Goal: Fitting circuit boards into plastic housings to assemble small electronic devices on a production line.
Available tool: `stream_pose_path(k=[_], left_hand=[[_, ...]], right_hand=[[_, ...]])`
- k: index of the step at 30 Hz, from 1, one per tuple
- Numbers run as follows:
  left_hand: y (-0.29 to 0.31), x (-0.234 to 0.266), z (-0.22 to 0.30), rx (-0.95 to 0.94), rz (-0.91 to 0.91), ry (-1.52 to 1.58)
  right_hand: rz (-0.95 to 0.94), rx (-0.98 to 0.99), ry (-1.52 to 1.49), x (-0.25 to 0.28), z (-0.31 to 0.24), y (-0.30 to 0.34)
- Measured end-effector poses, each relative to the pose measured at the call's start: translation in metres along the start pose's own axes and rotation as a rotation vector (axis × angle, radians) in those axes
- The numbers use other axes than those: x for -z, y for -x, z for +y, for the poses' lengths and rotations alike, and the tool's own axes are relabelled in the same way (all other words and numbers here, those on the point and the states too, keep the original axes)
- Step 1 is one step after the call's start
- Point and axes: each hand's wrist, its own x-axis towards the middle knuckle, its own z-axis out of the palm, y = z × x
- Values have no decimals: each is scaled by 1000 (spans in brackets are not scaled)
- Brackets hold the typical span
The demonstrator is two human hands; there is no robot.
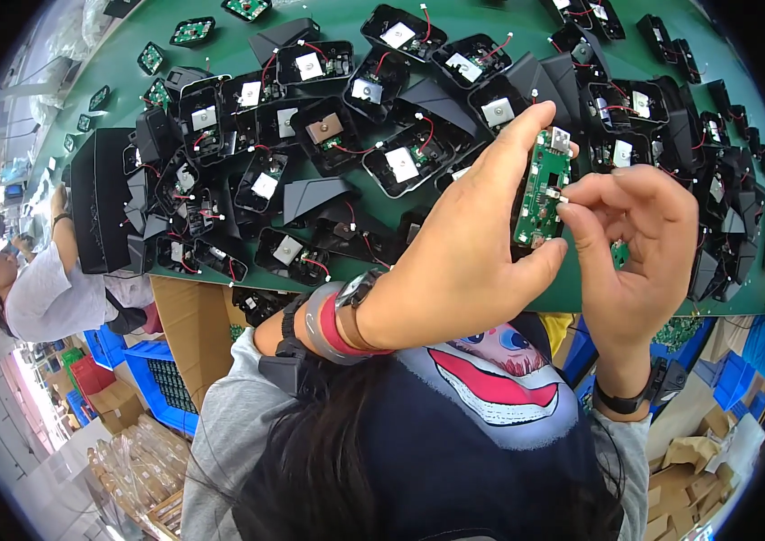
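Note:
My left hand (477, 230) grips a narrow green circuit board (537, 203) by its edges, fingers along the far side and thumb at the near end. A silver socket sits at the board's top end. The thumb and forefinger of my right hand (644, 239) pinch together at the board's right edge. Between those fingertips shows a small white connector (564, 200), touching or very close to the board; any wire on it is hidden. Behind my hands, black plastic housings (405, 162) lie open, with red wires and white square pads inside.
The green table (130, 90) carries several more housings and loose circuit boards (193, 32). A black box (101, 203) stands at the table's left, near a person (49, 279) in a light shirt. A cardboard box (188, 334) and blue crates (161, 383) are below the near edge.

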Motion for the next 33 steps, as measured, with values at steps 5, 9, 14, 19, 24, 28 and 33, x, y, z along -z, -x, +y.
stream_pose_path(k=[5, 9, 14, 19, 24, 28, 33], left_hand=[[-1, 3, 6, -5, -37, -184], [-3, 2, 6, -59, -32, -215], [-4, 2, 8, -59, -53, -252], [-4, 1, 7, -98, -13, -274], [-5, -1, 5, -151, 0, -271], [-3, -4, 3, -136, 35, -204], [-2, -4, 4, -136, 57, -195]], right_hand=[[-31, 64, 104, 4, -2, -5], [-63, 134, 155, 6, -2, -8], [-95, 161, 181, 10, -3, -12], [-131, 192, 240, 13, -2, -11], [-65, 144, 246, 12, -3, -7], [-73, 133, 275, 12, -5, -6], [-36, 180, 317, 10, -5, -4]])
